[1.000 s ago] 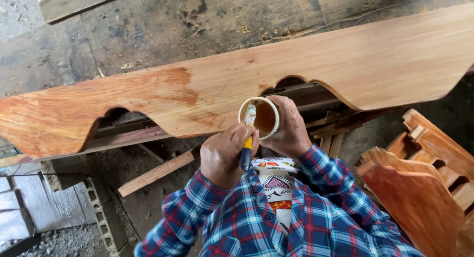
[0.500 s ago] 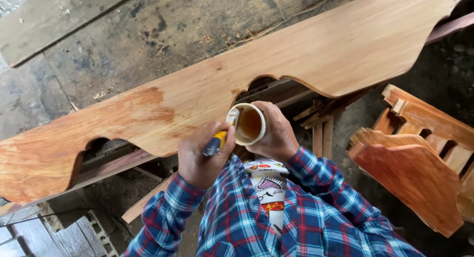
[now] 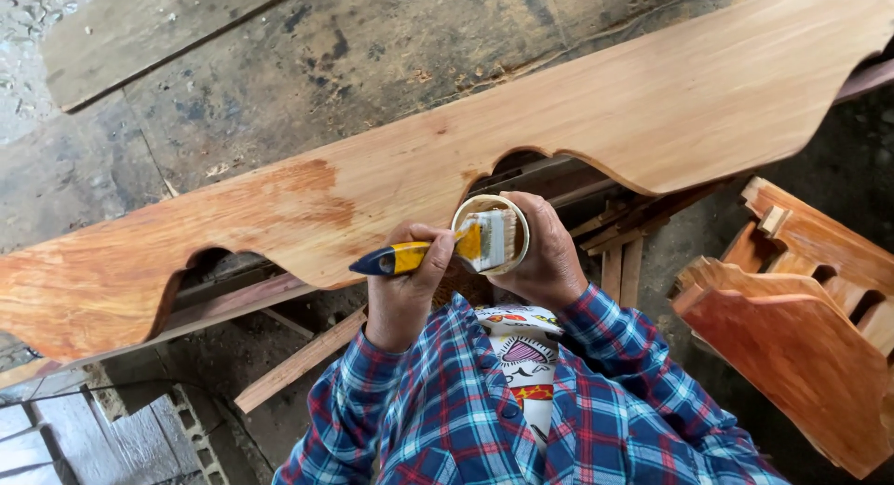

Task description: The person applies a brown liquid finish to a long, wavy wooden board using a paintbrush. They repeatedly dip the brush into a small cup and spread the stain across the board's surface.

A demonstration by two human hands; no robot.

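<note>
Paintbrush (image 3: 447,248) lies across the mouth of a small round cup (image 3: 491,235), bristles over the rim, likely loading or wiping finish. The left hand (image 3: 405,285) is closed around its yellow-and-blue handle; the right hand (image 3: 545,257) wraps the cup, steadying it just below the half-stained scalloped plank (image 3: 577,122).

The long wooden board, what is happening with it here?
A person in a plaid shirt holds a paintbrush in the left hand, its bristles laid across the mouth of a small cup held in the right hand. Just beyond the hands lies the scalloped wooden board: its left part is darker and reddish, the rest pale. Similar reddish wood pieces stand at the right.
</note>
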